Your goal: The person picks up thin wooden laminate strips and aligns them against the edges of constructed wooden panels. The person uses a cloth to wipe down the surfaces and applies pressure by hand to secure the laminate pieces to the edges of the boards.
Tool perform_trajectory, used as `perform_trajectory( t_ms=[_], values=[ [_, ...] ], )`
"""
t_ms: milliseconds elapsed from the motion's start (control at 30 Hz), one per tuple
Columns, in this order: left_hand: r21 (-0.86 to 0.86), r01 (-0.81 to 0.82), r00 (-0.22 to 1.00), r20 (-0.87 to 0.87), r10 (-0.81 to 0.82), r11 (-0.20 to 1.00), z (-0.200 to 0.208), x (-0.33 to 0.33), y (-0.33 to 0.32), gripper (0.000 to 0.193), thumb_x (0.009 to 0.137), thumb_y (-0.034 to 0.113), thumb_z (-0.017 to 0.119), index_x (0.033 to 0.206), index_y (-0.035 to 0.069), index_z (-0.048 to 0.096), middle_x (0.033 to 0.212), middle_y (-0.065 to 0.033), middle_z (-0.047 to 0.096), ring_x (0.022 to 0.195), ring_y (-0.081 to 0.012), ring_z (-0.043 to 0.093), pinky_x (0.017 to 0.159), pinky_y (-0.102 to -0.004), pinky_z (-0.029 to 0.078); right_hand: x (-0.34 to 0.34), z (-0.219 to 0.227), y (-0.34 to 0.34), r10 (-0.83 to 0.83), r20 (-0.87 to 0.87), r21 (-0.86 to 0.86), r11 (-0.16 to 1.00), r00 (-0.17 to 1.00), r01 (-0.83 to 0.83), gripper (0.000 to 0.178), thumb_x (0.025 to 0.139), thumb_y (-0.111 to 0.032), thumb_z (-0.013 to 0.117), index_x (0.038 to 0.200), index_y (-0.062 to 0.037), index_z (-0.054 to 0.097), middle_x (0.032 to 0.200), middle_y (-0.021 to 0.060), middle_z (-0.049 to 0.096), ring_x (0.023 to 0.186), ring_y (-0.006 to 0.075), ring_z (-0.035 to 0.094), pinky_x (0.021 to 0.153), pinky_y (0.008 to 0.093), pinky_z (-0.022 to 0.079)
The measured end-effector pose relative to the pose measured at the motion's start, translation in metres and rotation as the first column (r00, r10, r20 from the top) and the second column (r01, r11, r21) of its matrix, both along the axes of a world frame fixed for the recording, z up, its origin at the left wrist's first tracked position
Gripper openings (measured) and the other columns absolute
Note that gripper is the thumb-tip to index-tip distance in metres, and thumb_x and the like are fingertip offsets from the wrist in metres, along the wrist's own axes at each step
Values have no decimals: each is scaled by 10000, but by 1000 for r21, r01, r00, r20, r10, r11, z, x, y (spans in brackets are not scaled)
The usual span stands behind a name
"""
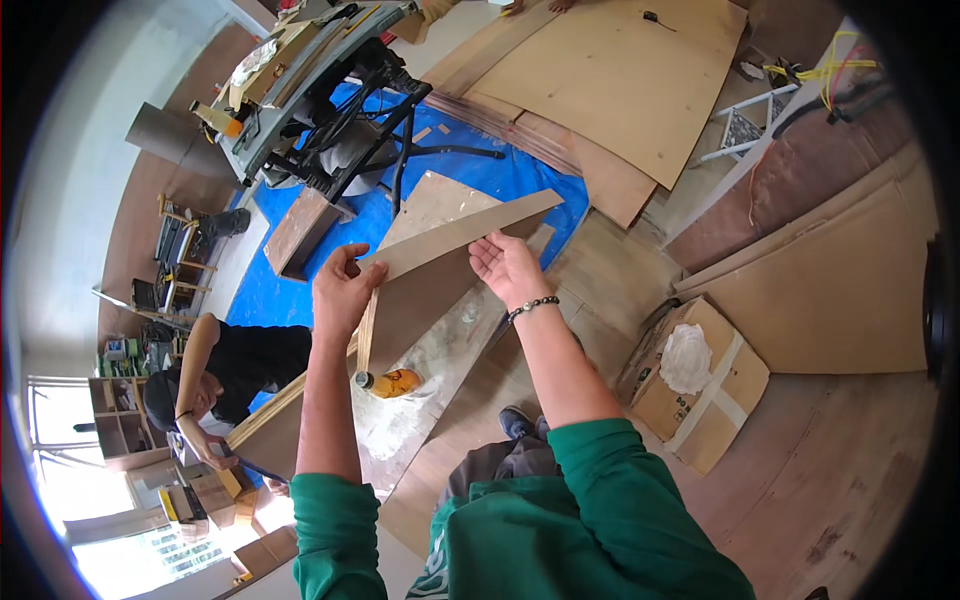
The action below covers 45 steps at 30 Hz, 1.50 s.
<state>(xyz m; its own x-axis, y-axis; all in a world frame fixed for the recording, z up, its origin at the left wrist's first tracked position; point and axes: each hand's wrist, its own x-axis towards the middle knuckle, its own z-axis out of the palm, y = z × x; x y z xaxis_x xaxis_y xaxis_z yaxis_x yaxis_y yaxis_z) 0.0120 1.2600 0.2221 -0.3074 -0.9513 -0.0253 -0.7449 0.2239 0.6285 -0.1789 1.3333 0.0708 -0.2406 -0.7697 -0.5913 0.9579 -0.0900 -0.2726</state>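
Note:
A long, light wood-coloured strip [470, 230] stretches slantwise in front of me, over a brown board [425, 305] with a pale layered edge. My left hand [342, 288] pinches the strip's near-left end between thumb and fingers. Farther along, my right hand [508, 268] is turned palm up, its curled fingers at the strip's lower edge. Whether the strip touches the board beneath is hard to tell. Below the board, a bottle of orange-yellow liquid [390, 383] with a dark cap rests on a white-smeared work surface [400, 430].
At left, a person in black [255, 365] bends beside another board [275, 430]. A saw table [300, 85] stands on blue sheeting [465, 180]. Large plywood sheets [610, 75] lie at the back. To the right is a cardboard box [715, 400] with crumpled white material on top.

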Motion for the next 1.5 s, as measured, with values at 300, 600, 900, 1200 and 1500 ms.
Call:
perform_trajectory(
  t_ms=[300, 600, 900, 1200, 1500],
  values=[
    [92, 37, 984, -178, -20, 995, -28, 10, -14, 242, 753, 219, 709, 876, 14, 668, 730, -49, 660, 642, -102, 584, 607, -265, 453, 29, 21, 5, -19, 160, -90, 995, 987, 33, 143, 937, -195, 549, 960, -58, 578, 908, 78, 593, 848, 211, 604, 784, 360, 517],
    [62, 7, 986, -168, 4, 998, -20, 5, -7, 221, 743, 209, 697, 859, 23, 671, 725, -45, 652, 660, -101, 583, 623, -259, 455, 31, 13, 2, 25, 170, -150, 989, 985, 1, 138, 928, -202, 580, 924, -64, 574, 879, 69, 598, 793, 192, 611, 723, 330, 526],
    [156, -34, 975, -214, 67, 987, -13, 1, 2, 184, 798, 163, 663, 921, 26, 664, 714, -5, 627, 627, -55, 519, 574, -232, 402, -46, -61, -26, -89, 138, 101, 992, 986, 75, 93, 922, -207, 589, 915, -114, 584, 825, 26, 595, 736, 161, 597, 656, 305, 501],
    [254, -125, 956, -227, 185, 959, -7, -7, 7, 185, 832, 87, 642, 986, -16, 631, 811, -18, 622, 704, -62, 551, 649, -212, 439, -95, -104, -46, -60, 120, 301, 954, 991, 21, 120, 883, -242, 667, 855, -158, 585, 722, -16, 534, 617, 117, 529, 525, 248, 416],
    [300, -148, 953, -212, 217, 942, -3, -8, 11, 193, 857, 74, 626, 1023, -21, 609, 854, -26, 623, 759, -76, 574, 698, -220, 459, -118, -125, -51, -35, 102, 340, 940, 994, -2, 117, 889, -211, 649, 835, -151, 564, 660, -23, 488, 538, 103, 487, 460, 250, 372]
  ],
)
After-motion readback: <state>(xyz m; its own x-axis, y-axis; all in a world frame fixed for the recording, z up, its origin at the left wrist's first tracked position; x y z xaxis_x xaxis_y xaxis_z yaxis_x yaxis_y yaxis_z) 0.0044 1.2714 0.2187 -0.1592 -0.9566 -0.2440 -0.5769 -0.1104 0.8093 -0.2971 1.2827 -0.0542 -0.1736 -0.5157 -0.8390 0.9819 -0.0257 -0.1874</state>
